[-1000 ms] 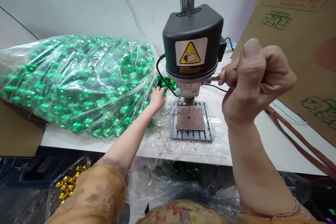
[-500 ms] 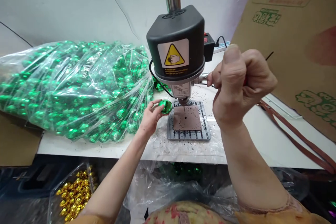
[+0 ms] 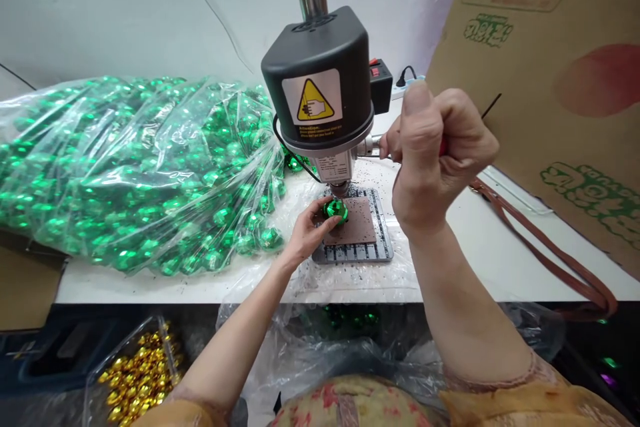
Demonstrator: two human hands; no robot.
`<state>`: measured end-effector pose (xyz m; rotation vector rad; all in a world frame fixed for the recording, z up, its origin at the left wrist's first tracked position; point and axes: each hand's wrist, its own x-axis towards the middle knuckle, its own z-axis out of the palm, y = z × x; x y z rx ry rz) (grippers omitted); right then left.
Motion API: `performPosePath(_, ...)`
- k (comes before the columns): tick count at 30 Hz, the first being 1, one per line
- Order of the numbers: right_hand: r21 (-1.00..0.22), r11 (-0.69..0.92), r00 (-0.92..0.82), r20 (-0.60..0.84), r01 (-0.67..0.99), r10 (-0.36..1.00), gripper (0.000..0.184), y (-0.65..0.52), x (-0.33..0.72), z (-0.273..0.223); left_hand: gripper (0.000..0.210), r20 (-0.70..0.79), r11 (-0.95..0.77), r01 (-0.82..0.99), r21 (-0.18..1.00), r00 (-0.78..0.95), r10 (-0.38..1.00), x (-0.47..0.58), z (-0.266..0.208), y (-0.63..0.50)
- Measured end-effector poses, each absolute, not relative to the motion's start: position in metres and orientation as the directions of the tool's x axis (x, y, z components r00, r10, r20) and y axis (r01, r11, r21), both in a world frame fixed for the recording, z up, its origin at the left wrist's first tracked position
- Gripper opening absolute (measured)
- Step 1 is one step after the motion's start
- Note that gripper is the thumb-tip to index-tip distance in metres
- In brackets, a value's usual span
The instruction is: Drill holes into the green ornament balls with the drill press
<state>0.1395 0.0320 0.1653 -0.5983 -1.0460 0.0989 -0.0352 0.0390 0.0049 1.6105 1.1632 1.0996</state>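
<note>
A small bench drill press (image 3: 320,90) with a black motor housing and a yellow warning label stands in the middle. My left hand (image 3: 313,230) pinches a shiny green faceted ball (image 3: 336,212) beneath the chuck (image 3: 339,189). The ball is over the brown square pad (image 3: 360,230) on the slotted metal base (image 3: 383,233); whether it touches the pad I cannot tell. Closed in a fist, my right hand (image 3: 440,153) grips the drill press's feed handle (image 3: 375,145) at the right side. Most of the handle is hidden by the fingers.
A clear plastic bag (image 3: 145,173) full of green balls lies on the white table (image 3: 165,288) at left. Below it, a clear container holds gold balls (image 3: 137,373). At right are a large cardboard box (image 3: 540,80) and a brown strap (image 3: 540,247). Dark shavings dot the tabletop.
My left hand has carried the green ball rightward, from beside the base to under the chuck. My right hand keeps its grip on the handle. The whole view has shifted slightly.
</note>
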Motion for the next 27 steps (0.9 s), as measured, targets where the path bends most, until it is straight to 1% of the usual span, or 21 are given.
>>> performPosePath(4,-0.522,0.83,0.495,0.784,0.198,0.375,0.047,0.035,0.14,0.162,0.051,0.179,-0.236,0.324,0.916,0.196,0.964,-0.031,0.006,0.035)
performPosePath(9,-0.53,0.813,0.492,0.789,0.241,0.369,0.049,0.035,0.141,0.163,0.051,0.231,-0.265,0.414,0.871,0.132,0.964,-0.021,0.005,0.029)
performPosePath(15,-0.458,0.883,0.512,0.785,0.103,0.348,0.046,0.033,0.141,0.167,0.047,0.328,-0.357,0.468,0.809,0.145,0.933,-0.009,-0.001,0.028)
performPosePath(20,-0.429,0.899,0.52,0.789,0.084,0.327,0.045,0.036,0.14,0.162,0.048,0.332,-0.355,0.475,0.805,0.134,0.934,-0.007,-0.002,0.029)
performPosePath(24,-0.398,0.908,0.538,0.798,0.13,0.272,0.047,0.034,0.138,0.154,0.049,0.315,-0.341,0.467,0.816,0.135,0.94,-0.007,-0.001,0.029)
performPosePath(27,-0.444,0.87,0.534,0.799,0.214,0.277,0.048,0.031,0.137,0.148,0.049,0.316,-0.337,0.459,0.822,0.125,0.94,-0.006,-0.003,0.029)
